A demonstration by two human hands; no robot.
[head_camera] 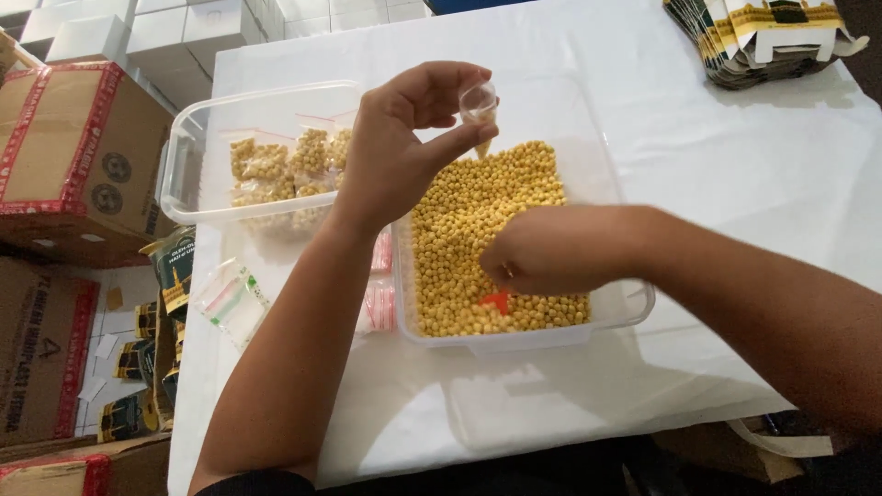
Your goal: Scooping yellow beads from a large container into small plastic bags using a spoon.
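Left forearm: bare, nearest the lens, rising from the bottom edge toward the middle of the table.
Left hand (400, 152): raised above the tubs, thumb and fingers pinched on a small clear plastic pouch (480, 103), held mouth-up with a few yellow pellets at its lower tip.
Right hand (551, 248): lowered into the near tub, fingers curled down among the pellets; whether they hold the scoop or only touch it cannot be told.
Orange scoop (499, 300): small orange piece just below the right hand, lying in the pellets, mostly hidden.
Yellow pellets (469, 220): small round beads filling the near tub almost wall to wall.
Near tub (634, 308): clear rectangular plastic container at the middle of the table, under both hands.
Far tub (184, 152): second clear container, left of the near tub and just beside it, holding filled pouches.
Filled pouches (266, 165): small clear bags of yellow pellets, piled inside the far tub.
Empty pouches (230, 298): flat clear bags near the table's left edge; more lie between the two tubs.
Table cover (735, 165): white sheet over the whole tabletop.
Flat cartons (763, 37): stack of folded printed boxes, far right corner.
Cardboard boxes (64, 147): brown, red-taped, on the floor at left.
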